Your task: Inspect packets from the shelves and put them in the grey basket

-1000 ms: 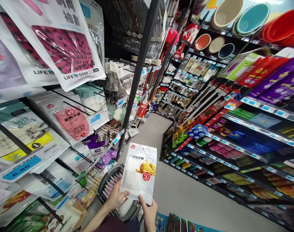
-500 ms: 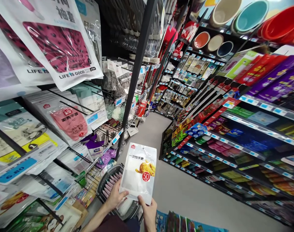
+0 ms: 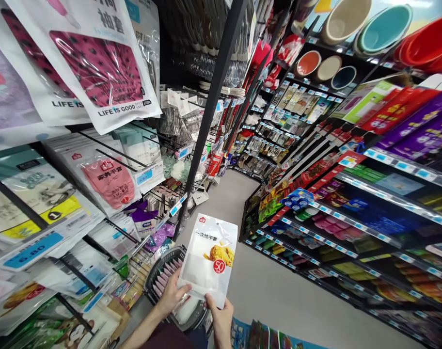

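Tall shelves (image 3: 379,237) fill the right side, stocked with coloured packs, with large bowls (image 3: 383,29) on top. On the left, a rack with a black post (image 3: 210,106) carries bagged goods on hooks. A strip of grey floor (image 3: 275,286) runs between them. Sleeve bags (image 3: 97,72) hang high and near on the rack; glove bags (image 3: 108,182) hang below, over blue price tags (image 3: 35,252).

Down in front of the person stands a dark basket (image 3: 147,286). It already holds a row of pink packs (image 3: 166,277) and something white, partly hidden by the left hand and the packet.

The white packet (image 3: 206,278) is off the rack, held up by both hands, its face toward the camera. It overlaps the basket's right part in view but is not lying in it, so choosing it seems done, while setting it down anywhere is not. A look-alike pack (image 3: 23,306) hangs low on the rack.

The left hand (image 3: 170,294) pinches the packet's lower left edge, thumb on the front; the right hand (image 3: 221,317) pinches the bottom edge likewise. Both grips are closed on thin film; the fingers behind are hidden. Smallest is the print: fried chicken and a red "50" disc.
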Action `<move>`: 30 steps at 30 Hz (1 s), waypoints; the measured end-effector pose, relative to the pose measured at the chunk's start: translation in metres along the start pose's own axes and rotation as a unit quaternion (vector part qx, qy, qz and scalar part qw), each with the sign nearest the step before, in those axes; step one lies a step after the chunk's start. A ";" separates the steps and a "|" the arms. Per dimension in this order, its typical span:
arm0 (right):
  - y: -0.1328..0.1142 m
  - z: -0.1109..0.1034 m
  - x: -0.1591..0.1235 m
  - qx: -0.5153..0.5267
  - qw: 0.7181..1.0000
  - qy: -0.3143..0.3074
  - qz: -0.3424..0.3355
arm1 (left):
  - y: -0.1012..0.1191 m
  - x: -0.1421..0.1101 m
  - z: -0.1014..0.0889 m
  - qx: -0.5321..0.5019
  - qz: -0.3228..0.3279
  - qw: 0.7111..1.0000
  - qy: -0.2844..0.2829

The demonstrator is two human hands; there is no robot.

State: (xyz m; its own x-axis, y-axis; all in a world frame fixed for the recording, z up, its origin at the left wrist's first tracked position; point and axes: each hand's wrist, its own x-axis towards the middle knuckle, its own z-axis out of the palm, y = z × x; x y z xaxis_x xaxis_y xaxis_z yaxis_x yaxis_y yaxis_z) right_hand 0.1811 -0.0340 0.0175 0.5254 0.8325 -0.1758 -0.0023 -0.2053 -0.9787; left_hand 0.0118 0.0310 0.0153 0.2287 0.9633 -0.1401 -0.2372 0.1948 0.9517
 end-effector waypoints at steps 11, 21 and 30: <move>-0.006 0.003 -0.004 0.022 0.999 -0.004 0.028 | 0.003 -0.002 0.000 -0.011 -0.009 1.000 0.009; 0.020 0.002 0.004 -0.027 0.999 0.006 0.028 | -0.009 0.002 -0.004 -0.010 -0.001 1.000 0.011; 0.011 0.003 0.000 -0.001 0.999 -0.010 0.053 | 0.000 0.003 0.002 -0.032 -0.035 0.998 0.029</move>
State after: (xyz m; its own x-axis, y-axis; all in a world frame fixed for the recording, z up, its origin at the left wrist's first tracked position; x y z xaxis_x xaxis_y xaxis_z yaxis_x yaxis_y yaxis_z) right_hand 0.1780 -0.0349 0.0067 0.5054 0.8162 -0.2800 -0.0553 -0.2931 -0.9545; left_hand 0.0141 0.0333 0.0159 0.1918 0.9557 -0.2231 -0.2832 0.2715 0.9198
